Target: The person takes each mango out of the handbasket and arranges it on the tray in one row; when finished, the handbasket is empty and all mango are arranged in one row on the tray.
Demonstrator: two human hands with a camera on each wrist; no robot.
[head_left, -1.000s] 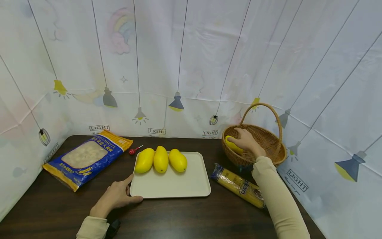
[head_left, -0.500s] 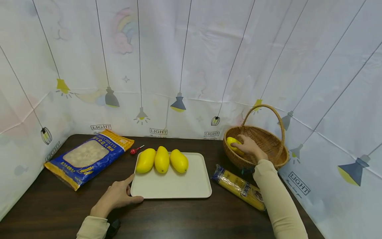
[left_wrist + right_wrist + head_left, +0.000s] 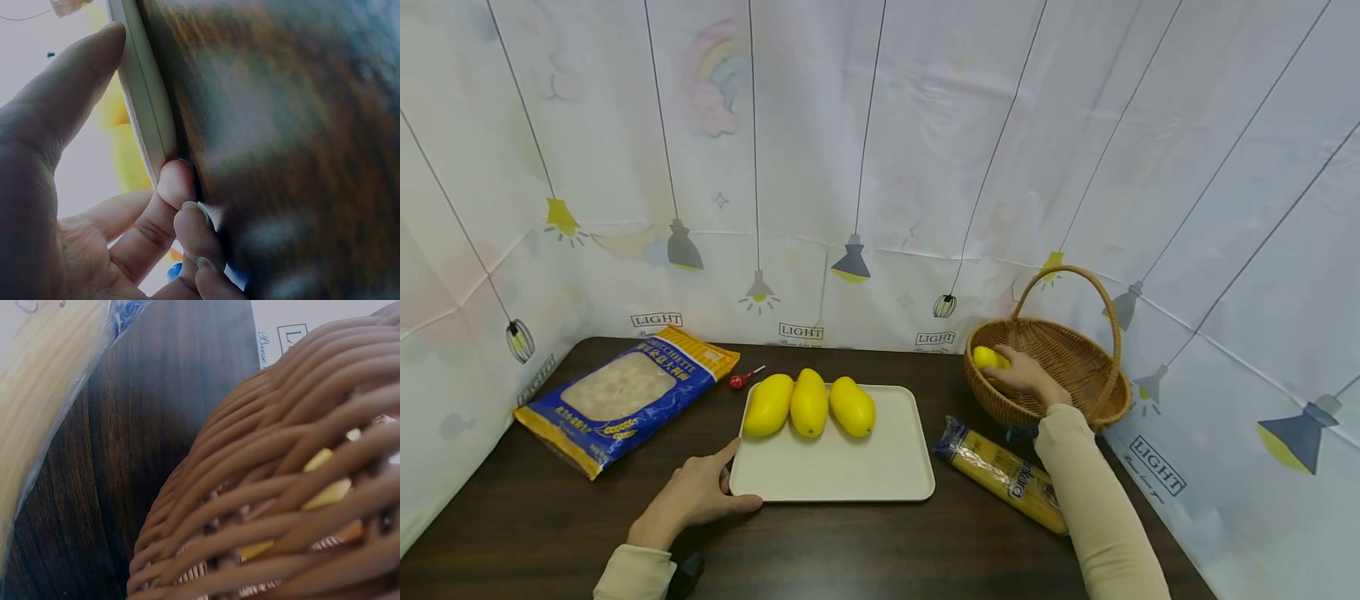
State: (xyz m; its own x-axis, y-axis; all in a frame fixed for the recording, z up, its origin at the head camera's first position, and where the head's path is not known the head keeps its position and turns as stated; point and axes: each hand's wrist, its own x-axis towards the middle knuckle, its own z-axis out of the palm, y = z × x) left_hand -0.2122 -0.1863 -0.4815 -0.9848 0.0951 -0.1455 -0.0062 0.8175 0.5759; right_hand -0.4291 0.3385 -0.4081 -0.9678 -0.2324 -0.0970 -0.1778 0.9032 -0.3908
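At the lower left corner of the white tray [image 3: 835,479], my left hand [image 3: 696,492] holds the rim, thumb along the near edge and fingers at the left side. The left wrist view shows that thumb and the curled fingertips against the tray's edge [image 3: 147,94]. Three yellow mangoes [image 3: 770,406] lie side by side along the tray's back. My right hand [image 3: 1026,375] reaches inside the wicker basket [image 3: 1078,367] and grips another mango [image 3: 987,358], partly covered by the fingers. In the right wrist view the basket's woven wall [image 3: 269,481] hides most of this hand.
A blue and yellow bag of orecchiette pasta [image 3: 625,396] lies at the left, with a red lollipop [image 3: 741,380] beside it. A pack of spaghetti [image 3: 1003,475] lies between tray and basket, near the right forearm. The basket's tall handle [image 3: 1108,308] arches over its opening.
My right hand has settled lower over the mango in the basket and its fingers have closed around it; the mango has shifted slightly. The left hand stays at the tray's corner.
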